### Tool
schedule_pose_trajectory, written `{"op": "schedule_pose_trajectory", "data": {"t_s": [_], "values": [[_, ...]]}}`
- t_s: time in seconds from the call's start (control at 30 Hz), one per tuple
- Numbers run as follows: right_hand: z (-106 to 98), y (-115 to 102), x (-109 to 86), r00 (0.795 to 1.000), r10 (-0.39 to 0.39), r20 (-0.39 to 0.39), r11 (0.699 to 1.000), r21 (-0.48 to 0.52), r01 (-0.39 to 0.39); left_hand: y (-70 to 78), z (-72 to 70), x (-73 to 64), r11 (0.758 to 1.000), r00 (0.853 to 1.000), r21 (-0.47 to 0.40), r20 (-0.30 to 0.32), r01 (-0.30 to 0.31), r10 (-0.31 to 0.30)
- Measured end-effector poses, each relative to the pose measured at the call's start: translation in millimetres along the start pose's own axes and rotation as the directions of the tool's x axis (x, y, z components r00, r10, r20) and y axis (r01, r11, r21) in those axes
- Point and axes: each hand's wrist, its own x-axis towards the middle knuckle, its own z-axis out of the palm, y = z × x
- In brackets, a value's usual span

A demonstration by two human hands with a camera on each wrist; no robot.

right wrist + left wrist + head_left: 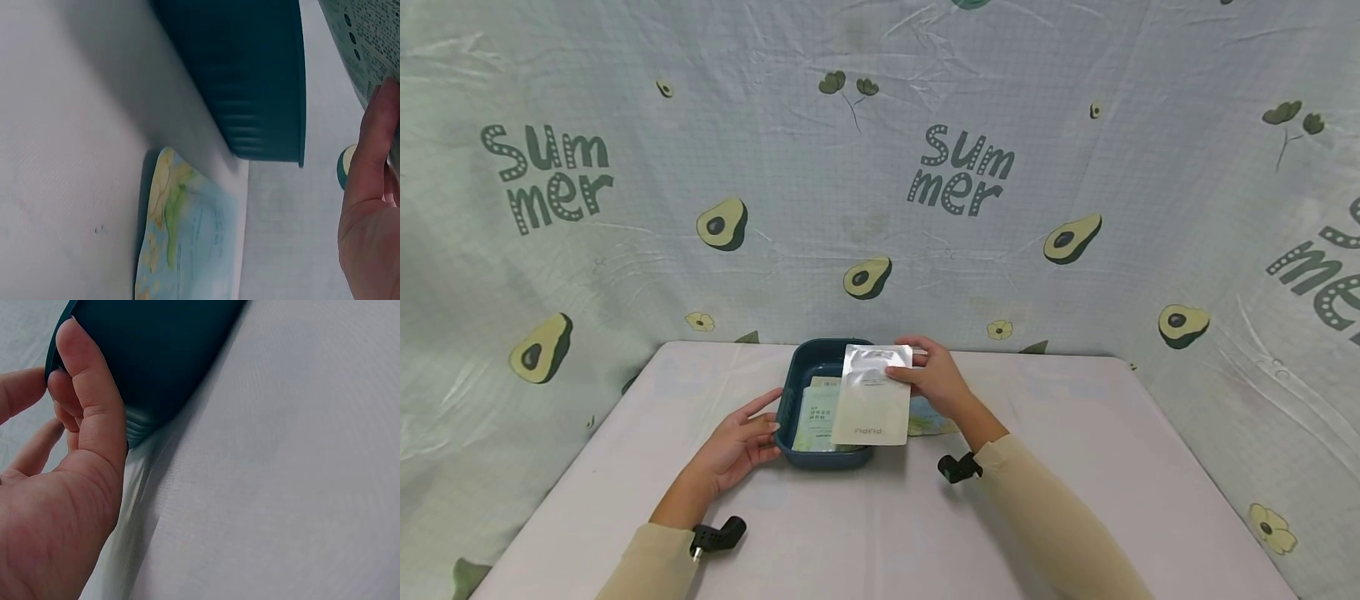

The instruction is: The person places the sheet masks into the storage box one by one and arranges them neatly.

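Observation:
In the head view, a dark blue plastic basin (785, 414) holds a pale green sachet (815, 421) and other flat packets, partly hidden. My right hand (935, 379) pinches a silver and cream sachet (872, 408) by its right edge, above the basin's right side. Its back, covered in small print, shows in the right wrist view as a printed sheet (369, 44). My left hand (737, 446) rests its fingertips against the basin's left outer side. In the left wrist view, the thumb (94, 394) lies against the basin's wall (156, 356), fingers loosely bent.
A blue and yellow patterned packet (194, 244) lies on the table just right of the basin. The white-covered table (880, 533) reaches back to a curtain (865, 167) printed with avocados and lettering. Both wrists carry a small black camera (718, 533).

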Motion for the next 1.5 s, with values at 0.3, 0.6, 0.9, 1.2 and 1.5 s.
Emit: {"op": "schedule_pose_trajectory", "data": {"t_s": [0.3,0.6,0.9,1.2,1.5], "values": [[16.9,2.3,12.1,1.000,0.005,-0.001,1.000,-0.011,-0.005,0.6,0.2,-0.9,1.000,1.000,0.010,-0.004,0.004,-0.004],[29.6,2.6,23.6,1.000,-0.011,0.009,1.000,0.009,0.011,1.8,0.6,-0.9,1.000,1.000,0.031,-0.006,0.001,-0.001],[39.2,5.9,30.4,1.000,-0.029,0.012,1.000,0.003,0.029,2.2,1.3,-0.5,0.999,1.000,0.033,-0.006,0.003,-0.003],[47.4,9.5,32.3,0.998,-0.064,0.027,0.991,-0.115,0.066,-1.5,-0.6,-0.9,1.000,1.000,0.008,0.004,0.009,-0.009],[49.1,5.7,29.9,0.994,-0.084,0.077,0.968,-0.229,0.099,0.8,0.5,-0.3,1.000,1.000,0.023,0.000,0.009,-0.009]]}}
